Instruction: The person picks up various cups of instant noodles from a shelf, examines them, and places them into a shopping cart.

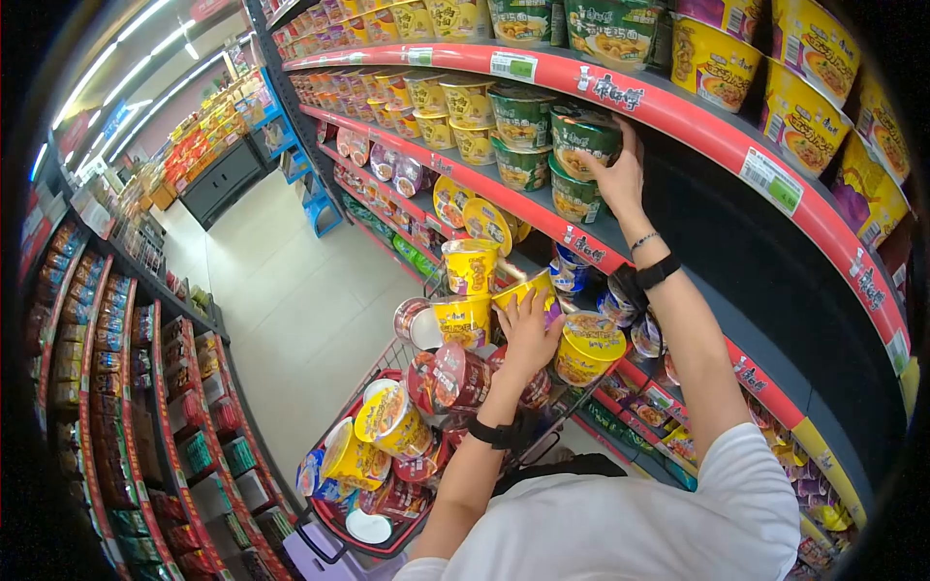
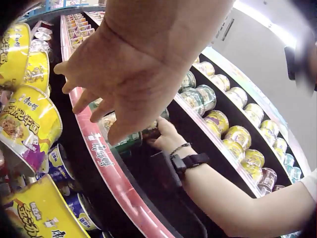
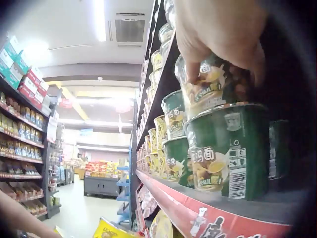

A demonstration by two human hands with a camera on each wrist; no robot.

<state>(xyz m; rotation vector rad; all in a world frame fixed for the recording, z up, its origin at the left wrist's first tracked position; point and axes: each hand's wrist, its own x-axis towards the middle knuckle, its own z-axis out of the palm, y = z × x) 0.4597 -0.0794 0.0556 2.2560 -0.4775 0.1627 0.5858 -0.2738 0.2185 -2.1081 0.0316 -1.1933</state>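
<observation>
On the red-edged shelf, my right hand (image 1: 620, 174) grips the upper green noodle cup (image 1: 585, 138), thumb on its near side and fingers behind. In the right wrist view that hand (image 3: 223, 39) holds the cup (image 3: 210, 82) above another green cup (image 3: 230, 153). My left hand (image 1: 529, 334) lies with spread fingers against a yellow cup (image 1: 531, 290) at the top of the loaded cart. The left wrist view shows this hand (image 2: 129, 74) with its fingers extended; whether they touch the cup is hidden there.
A shopping cart (image 1: 337, 552) holds a heap of red and yellow cups, with a yellow cup (image 1: 589, 347) near its right side. More green cups (image 1: 520, 116) stand left of my right hand. Across the aisle floor (image 1: 281, 281) is another stocked shelf (image 1: 155, 387).
</observation>
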